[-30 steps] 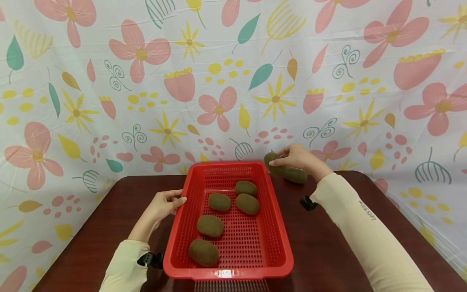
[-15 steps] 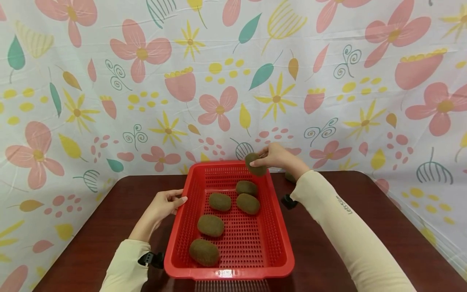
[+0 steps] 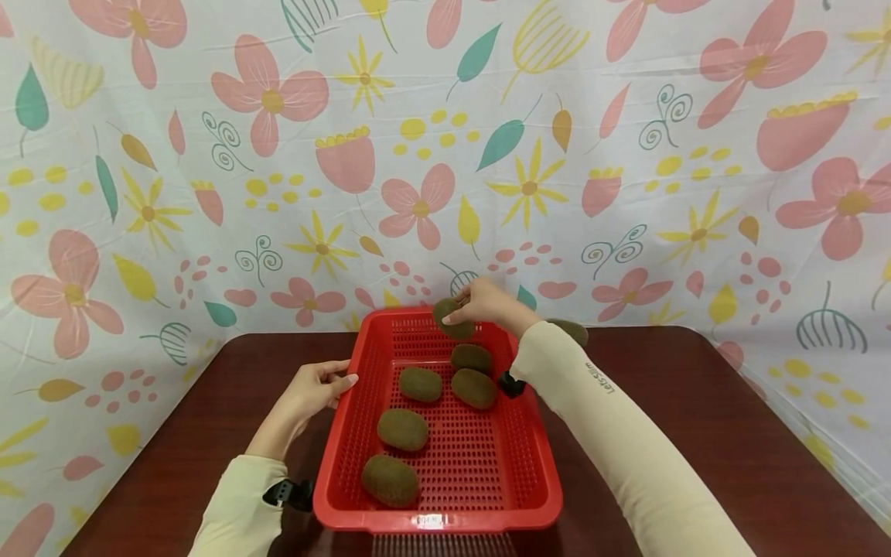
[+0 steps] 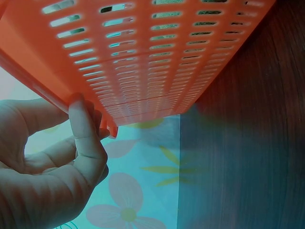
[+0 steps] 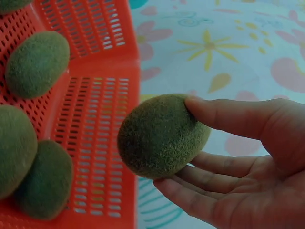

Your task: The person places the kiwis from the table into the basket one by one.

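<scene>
A brown fuzzy kiwi (image 5: pixel 162 136) is pinched between the thumb and fingers of my right hand (image 3: pixel 480 302). In the head view that kiwi hangs over the far end of a red perforated plastic basket (image 3: pixel 435 520). Several other kiwis lie on the basket floor, among them a front one (image 3: pixel 390 480) and a pair by the right wall, the farther (image 3: pixel 471 358) touching the nearer. At the basket's left side my left hand (image 3: pixel 313 394) grips the rim, its thumb on top. The left wrist view shows the fingers curled under that rim (image 4: pixel 52 98).
Another kiwi (image 3: pixel 569 331) lies on the dark brown table (image 3: pixel 647 387) right of the basket, partly hidden by the right sleeve. Behind the table hangs a flower-patterned cloth (image 3: pixel 445 155). Each wrist wears a black strap.
My right hand has lifted a kiwi from the table beyond the basket's right side and moved left with it over the basket's far end. The left hand stays on the rim.
</scene>
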{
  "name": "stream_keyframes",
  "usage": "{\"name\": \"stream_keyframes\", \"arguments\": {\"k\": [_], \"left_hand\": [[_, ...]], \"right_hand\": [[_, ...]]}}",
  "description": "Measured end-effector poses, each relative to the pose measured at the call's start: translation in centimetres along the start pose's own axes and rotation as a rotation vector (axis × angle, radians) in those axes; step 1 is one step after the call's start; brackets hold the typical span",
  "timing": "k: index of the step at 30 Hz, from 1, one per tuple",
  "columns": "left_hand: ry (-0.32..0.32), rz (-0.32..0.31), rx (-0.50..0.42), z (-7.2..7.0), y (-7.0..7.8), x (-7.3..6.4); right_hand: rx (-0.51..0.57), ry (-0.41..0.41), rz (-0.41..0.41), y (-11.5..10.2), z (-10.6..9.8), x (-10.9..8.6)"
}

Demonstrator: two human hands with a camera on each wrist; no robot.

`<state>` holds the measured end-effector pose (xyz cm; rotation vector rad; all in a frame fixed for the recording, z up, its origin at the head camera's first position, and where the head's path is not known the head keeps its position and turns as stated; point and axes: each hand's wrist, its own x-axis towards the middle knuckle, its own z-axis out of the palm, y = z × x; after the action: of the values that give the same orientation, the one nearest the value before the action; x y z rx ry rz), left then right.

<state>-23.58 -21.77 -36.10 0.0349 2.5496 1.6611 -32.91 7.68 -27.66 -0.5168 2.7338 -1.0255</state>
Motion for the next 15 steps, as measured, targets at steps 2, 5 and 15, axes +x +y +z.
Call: {"name": "stream_keyframes", "arguments": {"k": [2, 5, 15], "left_hand": [[0.000, 0.002, -0.001, 0.0, 0.0, 0.0], [0.000, 0.002, -0.001, 0.0, -0.1, 0.1], [-0.001, 0.009, -0.003, 0.0, -0.3, 0.1]], "right_hand": [[0.018, -0.004, 0.007, 0.0, 0.6, 0.6], [0.026, -0.010, 0.014, 0.1, 1.5, 1.4], [0.029, -0.002, 0.021, 0.7, 4.6, 2.8]]}}
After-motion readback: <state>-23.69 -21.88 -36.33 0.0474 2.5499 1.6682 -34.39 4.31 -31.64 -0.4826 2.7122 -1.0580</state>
